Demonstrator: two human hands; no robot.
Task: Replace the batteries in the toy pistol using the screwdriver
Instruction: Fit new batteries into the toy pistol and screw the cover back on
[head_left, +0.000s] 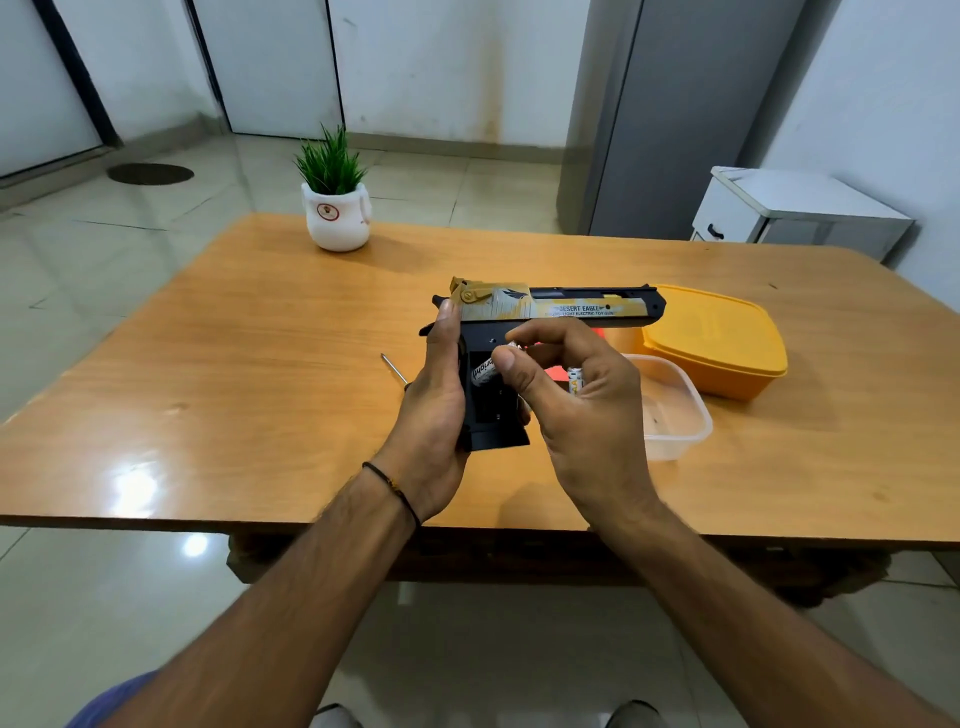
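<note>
My left hand (436, 410) wraps the toy pistol (550, 304) by its handle (light plastic, I judge); my right hand (576, 410) pinches a slick AA battery (483, 370) against it.

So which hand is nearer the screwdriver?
Left. The left hand holds the toy pistol right beside the screwdriver; the right hand is farther, across the pistol, pinching a battery.

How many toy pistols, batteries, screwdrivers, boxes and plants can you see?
toy pistol: 1
batteries: 2
screwdriver: 1
boxes: 2
plant: 1
Total: 7
</note>
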